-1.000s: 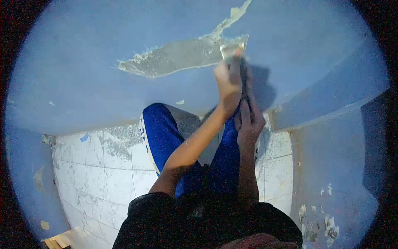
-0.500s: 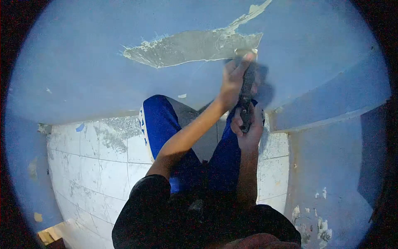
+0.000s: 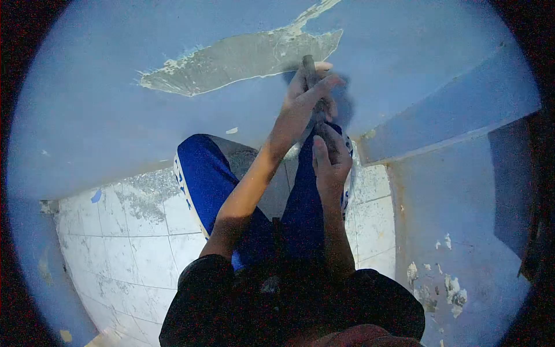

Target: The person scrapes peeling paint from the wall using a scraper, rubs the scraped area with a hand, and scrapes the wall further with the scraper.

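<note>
A dark, narrow hand tool (image 3: 309, 63) is held up against the blue wall (image 3: 144, 121), just below the right part of a bare grey patch (image 3: 231, 62). My left hand (image 3: 305, 92) is wrapped round its upper part, with some fingers stretched past it. Lower down, my right hand (image 3: 332, 155) grips the tool's other end, above my right knee. The tool's working edge cannot be made out, as it is turned edge-on and partly covered by my fingers.
My knees in blue trousers (image 3: 202, 165) are bent below the wall. White floor tiles (image 3: 144, 254) with grey dust lie on both sides. A ledge (image 3: 428, 155) runs along the right, and the right wall has peeled spots (image 3: 455, 294).
The tool has turned, so its pale blade no longer shows. Both hands have shifted left in view, and my left fingers have loosened and spread. The camera view has shifted too.
</note>
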Available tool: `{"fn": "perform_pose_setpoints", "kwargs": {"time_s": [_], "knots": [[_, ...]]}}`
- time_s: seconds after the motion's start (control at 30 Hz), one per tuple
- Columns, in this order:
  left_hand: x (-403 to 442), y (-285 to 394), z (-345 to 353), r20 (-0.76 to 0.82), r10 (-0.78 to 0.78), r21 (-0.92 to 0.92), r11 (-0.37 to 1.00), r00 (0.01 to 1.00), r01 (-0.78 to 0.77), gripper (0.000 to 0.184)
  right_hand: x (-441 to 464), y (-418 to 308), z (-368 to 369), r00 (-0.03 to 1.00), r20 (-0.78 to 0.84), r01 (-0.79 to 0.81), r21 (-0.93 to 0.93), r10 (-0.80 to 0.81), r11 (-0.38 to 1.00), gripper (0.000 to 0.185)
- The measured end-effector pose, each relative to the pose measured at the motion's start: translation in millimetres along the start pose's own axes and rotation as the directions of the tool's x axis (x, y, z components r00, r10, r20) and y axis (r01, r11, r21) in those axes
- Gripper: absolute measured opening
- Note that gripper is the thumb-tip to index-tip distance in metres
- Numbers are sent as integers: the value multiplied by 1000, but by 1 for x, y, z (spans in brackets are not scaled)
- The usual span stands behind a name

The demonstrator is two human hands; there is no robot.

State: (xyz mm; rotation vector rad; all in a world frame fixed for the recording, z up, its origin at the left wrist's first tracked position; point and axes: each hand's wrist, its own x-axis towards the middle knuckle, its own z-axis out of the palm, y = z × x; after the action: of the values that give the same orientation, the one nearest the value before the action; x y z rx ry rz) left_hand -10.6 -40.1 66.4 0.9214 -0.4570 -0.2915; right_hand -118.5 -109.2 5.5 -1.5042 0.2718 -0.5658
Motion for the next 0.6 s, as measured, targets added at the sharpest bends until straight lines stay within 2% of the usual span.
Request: {"fn": "perform_pose_setpoints", "kwargs": {"time_s": [0.13,0.23,0.33,0.53,0.6], "knots": [[0,1,-1,46,-49,17,999,998,48,33,-1,-12,9,967,-66,245,-30,-247,969,36],[0,1,3,55,-50,40,998,997,47,32,-1,-4,5,978,-65,189,-104,-197,976,37],[0,-1,4,43,-58,74,996,997,54,32,3,-5,7,927,-63,357,-147,-369,923,38],[2,-10,0,26,-82,49,996,996,80,34,1,-4,3,943,-70,292,-299,-326,909,35],[3,-12,0,-29,-62,52,997,998,64,34,-2,-7,7,958,-73,246,-280,-276,928,34]]}}
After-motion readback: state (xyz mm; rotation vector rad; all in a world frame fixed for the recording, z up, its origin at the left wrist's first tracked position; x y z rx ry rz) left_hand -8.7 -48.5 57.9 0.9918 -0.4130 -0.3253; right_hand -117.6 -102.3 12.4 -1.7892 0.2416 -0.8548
